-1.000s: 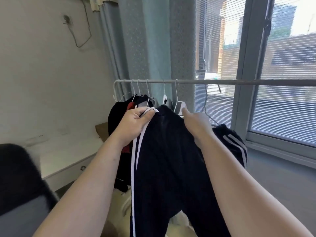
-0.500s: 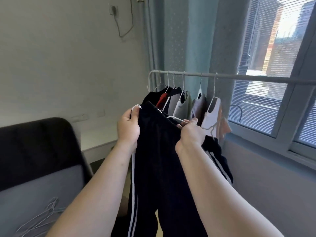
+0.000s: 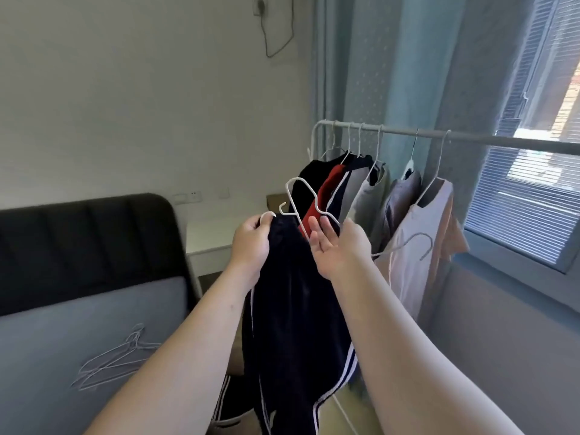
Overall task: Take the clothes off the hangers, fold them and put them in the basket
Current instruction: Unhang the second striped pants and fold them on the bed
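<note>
Your left hand [image 3: 251, 243] is clenched round the waistband of the dark navy, white-striped trousers [image 3: 295, 309], so they hang free below it, ready for folding. Your right hand [image 3: 332, 246], just beside it, is spread with the palm showing and the fingers straight. The thin white wire hanger [image 3: 311, 189] touches its fingertips and looks to be out of the trousers. Beyond both hands, more clothes hang on the white metal rail [image 3: 470, 139]. No basket shows.

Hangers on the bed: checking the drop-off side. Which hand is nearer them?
Left. The left hand, gripping the dark trousers, is above and right of the hangers; the right hand is farther right.
</note>
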Available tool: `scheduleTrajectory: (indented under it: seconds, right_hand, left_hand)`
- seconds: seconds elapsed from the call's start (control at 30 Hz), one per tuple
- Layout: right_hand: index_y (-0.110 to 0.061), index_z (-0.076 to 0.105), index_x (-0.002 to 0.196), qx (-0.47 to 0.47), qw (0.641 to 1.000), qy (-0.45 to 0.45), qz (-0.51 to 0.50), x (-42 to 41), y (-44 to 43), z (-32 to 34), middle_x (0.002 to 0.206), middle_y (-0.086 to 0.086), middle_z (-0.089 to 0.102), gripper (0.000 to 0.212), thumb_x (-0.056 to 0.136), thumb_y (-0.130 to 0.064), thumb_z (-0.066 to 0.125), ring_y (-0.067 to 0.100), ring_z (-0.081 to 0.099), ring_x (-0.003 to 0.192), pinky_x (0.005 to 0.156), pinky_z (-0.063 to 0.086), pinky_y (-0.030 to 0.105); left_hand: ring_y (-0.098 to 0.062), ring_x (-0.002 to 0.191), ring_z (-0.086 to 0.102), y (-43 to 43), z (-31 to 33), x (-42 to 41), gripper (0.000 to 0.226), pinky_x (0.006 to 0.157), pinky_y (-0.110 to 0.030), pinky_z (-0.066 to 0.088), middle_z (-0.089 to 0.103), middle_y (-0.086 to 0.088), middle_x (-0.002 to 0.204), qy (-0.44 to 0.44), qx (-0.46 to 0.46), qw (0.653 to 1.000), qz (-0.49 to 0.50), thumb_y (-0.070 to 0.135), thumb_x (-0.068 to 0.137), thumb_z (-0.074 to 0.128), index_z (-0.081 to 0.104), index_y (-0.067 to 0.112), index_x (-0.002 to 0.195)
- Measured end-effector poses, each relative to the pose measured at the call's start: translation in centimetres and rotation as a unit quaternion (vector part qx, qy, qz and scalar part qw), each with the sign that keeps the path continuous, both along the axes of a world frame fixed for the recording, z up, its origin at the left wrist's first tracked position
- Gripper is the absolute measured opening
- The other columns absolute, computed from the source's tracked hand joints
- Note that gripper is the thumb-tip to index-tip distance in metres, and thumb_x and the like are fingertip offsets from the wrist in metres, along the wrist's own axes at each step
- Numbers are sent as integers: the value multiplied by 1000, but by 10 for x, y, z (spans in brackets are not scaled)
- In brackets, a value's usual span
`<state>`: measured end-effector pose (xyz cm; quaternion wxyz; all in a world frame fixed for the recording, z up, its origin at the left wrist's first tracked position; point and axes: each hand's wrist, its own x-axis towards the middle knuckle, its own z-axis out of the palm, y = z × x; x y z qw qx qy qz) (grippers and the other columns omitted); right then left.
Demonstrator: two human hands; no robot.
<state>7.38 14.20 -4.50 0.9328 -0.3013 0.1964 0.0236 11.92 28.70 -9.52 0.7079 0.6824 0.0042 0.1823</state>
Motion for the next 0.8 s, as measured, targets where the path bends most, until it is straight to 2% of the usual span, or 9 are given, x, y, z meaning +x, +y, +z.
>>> scheduleTrajectory:
  seconds: [0.1,0.17,0.23,0.3,0.43,0.53,0.67,0.73,0.8]
  right_hand:
    - [-6,55,99,27,998,-10,53,-3,9,-1,89,9,74,8,100,-15,54,25,76,79,70,57,29]
    - [-5,58,108,47,995,-14,85,-1,14,-4,85,7,74,14,101,-15,52,23,75,81,72,57,28]
    - [-5,58,114,65,992,-2,106,6,21,-7,86,4,74,20,102,-19,50,20,75,77,67,54,26]
    - [-7,59,111,80,990,10,117,14,31,-9,86,2,73,19,103,-22,49,15,72,71,62,49,24]
    - [-8,55,100,92,986,16,137,26,56,-13,84,3,67,17,104,-23,47,14,66,67,59,46,23]
    - [-5,56,93,79,982,40,168,43,80,-24,66,3,59,26,105,-17,36,13,56,59,57,41,24]
    - [-9,51,81,9,969,95,229,66,119,-47,63,1,49,34,99,-7,23,12,44,52,56,34,24]
    - [-13,46,76,-34,960,114,255,76,138,-60,57,-1,43,34,98,-9,21,12,36,48,55,29,24]
    - [-14,45,81,-56,949,116,288,84,159,-68,55,-3,36,27,102,-20,30,12,28,47,54,26,25]
  left_hand:
    - [-19,80,61,3,-3,-6,27,75,-37,50,68,-10,84,20,15,1000,-3,29,97,55,71,10,88]
    - [-18,79,62,14,-12,-7,24,75,-36,49,69,-8,81,49,24,998,0,27,93,58,72,10,84]
    - [-18,76,58,28,-27,-6,24,72,-34,45,64,-2,74,84,37,996,4,26,88,58,68,9,77]
    - [-18,73,54,44,-46,-4,25,70,-32,40,58,1,70,116,53,991,34,27,87,57,65,12,70]
    - [-19,74,48,77,-79,-2,21,69,-31,37,53,-2,77,157,61,980,103,30,92,54,62,17,78]
    - [-13,82,57,104,-99,1,20,69,-26,42,63,7,87,166,62,970,167,23,97,50,68,16,92]
    - [-19,98,60,143,-116,12,20,81,-31,45,65,5,98,177,52,961,205,23,97,48,67,18,99]
    - [-22,98,61,162,-117,19,20,82,-35,46,66,2,96,177,33,958,221,28,96,51,67,16,97]
    - [-25,96,62,188,-114,29,20,85,-39,49,66,-1,93,166,24,954,251,31,93,56,66,14,95]
